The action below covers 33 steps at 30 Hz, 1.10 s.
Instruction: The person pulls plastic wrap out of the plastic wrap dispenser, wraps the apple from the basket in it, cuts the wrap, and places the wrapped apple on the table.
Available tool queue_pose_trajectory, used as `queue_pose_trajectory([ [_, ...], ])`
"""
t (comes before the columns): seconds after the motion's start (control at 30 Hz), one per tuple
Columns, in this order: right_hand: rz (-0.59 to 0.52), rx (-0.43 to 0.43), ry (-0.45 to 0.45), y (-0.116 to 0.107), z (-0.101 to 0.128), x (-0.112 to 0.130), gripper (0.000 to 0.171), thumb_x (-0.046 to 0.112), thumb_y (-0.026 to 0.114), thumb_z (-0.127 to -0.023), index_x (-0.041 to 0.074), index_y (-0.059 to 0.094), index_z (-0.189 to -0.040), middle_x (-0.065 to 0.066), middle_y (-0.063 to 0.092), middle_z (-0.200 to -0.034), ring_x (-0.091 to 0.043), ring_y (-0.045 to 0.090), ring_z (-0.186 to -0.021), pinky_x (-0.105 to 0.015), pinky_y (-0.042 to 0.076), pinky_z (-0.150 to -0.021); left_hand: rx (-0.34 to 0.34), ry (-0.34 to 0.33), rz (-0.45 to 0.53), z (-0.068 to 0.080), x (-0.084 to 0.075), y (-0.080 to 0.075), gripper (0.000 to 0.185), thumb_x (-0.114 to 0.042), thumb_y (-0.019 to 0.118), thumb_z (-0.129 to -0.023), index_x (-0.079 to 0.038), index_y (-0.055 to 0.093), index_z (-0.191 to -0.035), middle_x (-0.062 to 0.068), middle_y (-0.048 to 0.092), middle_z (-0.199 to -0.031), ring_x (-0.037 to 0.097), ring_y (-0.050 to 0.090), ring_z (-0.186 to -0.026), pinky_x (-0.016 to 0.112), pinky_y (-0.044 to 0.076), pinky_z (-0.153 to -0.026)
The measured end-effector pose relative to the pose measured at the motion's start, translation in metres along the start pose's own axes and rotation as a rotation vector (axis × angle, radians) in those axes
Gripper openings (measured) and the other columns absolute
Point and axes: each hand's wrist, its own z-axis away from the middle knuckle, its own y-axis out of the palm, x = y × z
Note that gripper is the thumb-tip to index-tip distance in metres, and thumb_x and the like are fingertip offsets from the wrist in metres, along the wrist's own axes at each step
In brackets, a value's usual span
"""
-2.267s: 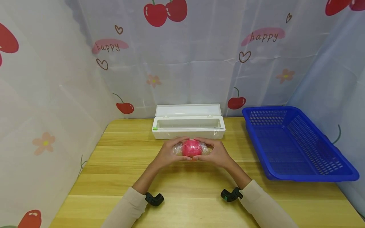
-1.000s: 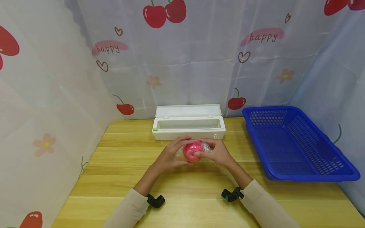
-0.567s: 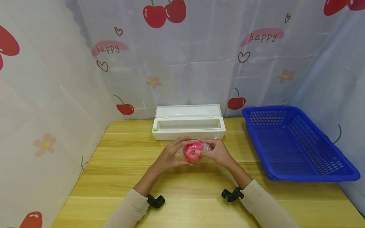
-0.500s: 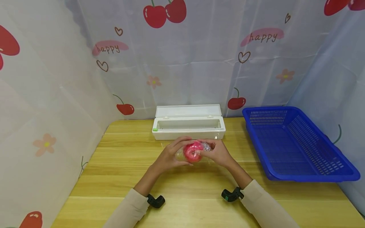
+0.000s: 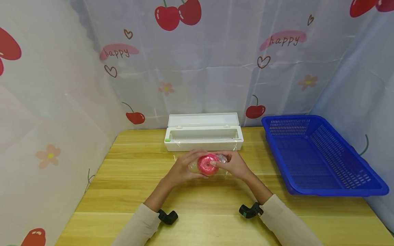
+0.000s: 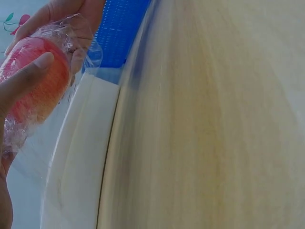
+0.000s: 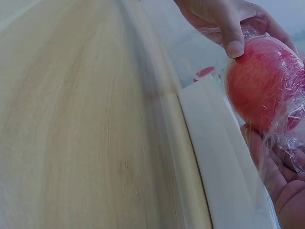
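A red apple [image 5: 203, 168] wrapped in clear cling film [image 5: 223, 158] is held above the table between both hands. My left hand [image 5: 184, 168] grips its left side, fingers over the top and thumb below. On the other side my right hand [image 5: 235, 166] holds the apple, its thumb pressing near the hollow of the apple's end that faces me. Crumpled film [image 7: 288, 112] bunches at the apple's side in the right wrist view. The left wrist view shows the left thumb [image 6: 28, 76] lying across the wrapped apple. Just behind the hands stands a long white cling film dispenser [image 5: 203, 146], lid up.
A large blue plastic basket [image 5: 278, 164] stands on the right of the wooden table [image 5: 135, 194]. A green slider [image 5: 167, 140] sits at the dispenser's left end. A printed curtain [image 5: 212, 82] closes off the back and sides.
Over the earlier frames the apple has been turned so its hollowed end faces me. The right thumb has moved up onto that end. In the last half second the left fingers have lowered slightly.
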Motion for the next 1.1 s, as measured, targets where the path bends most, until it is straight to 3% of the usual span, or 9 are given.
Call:
queue_pose_trajectory([
  [0.3,0.064,0.073,-0.033,-0.003,-0.002,0.0,0.038,0.032,0.077,-0.092,0.013,0.073,-0.124,-0.001,0.075,-0.111,-0.022,0.068,-0.098,-0.032,0.06,-0.083,-0.009,-0.002,-0.014,-0.001,0.004,0.001,0.083,-0.026,0.098,-0.066,-0.01,0.06,-0.138,0.004,0.065,-0.133,0.021,0.061,-0.123,0.033,0.051,-0.104],
  [0.57,0.13,-0.005,-0.085,-0.003,0.001,0.0,0.048,0.035,0.079,-0.09,0.014,0.069,-0.132,0.0,0.067,-0.132,-0.023,0.059,-0.125,-0.047,0.051,-0.098,0.003,-0.058,-0.013,0.002,0.008,0.0,0.083,-0.031,0.098,-0.065,-0.013,0.062,-0.137,0.002,0.068,-0.129,0.017,0.064,-0.117,0.031,0.053,-0.1],
  [0.77,0.117,-0.016,-0.164,-0.004,0.002,0.0,0.052,0.025,0.082,-0.088,0.011,0.067,-0.135,-0.002,0.066,-0.134,-0.025,0.06,-0.125,-0.051,0.051,-0.1,-0.021,-0.12,0.067,0.006,0.012,0.0,0.081,-0.028,0.098,-0.066,-0.011,0.063,-0.136,0.003,0.07,-0.126,0.019,0.066,-0.114,0.034,0.055,-0.098],
  [1.1,0.08,-0.016,-0.207,-0.003,0.002,0.004,0.055,0.013,0.084,-0.085,0.008,0.064,-0.137,-0.009,0.065,-0.136,-0.031,0.058,-0.129,-0.058,0.048,-0.104,-0.01,-0.146,0.077,0.007,0.014,-0.002,0.081,-0.028,0.099,-0.063,-0.012,0.065,-0.135,0.003,0.07,-0.127,0.018,0.065,-0.117,0.033,0.054,-0.1],
])
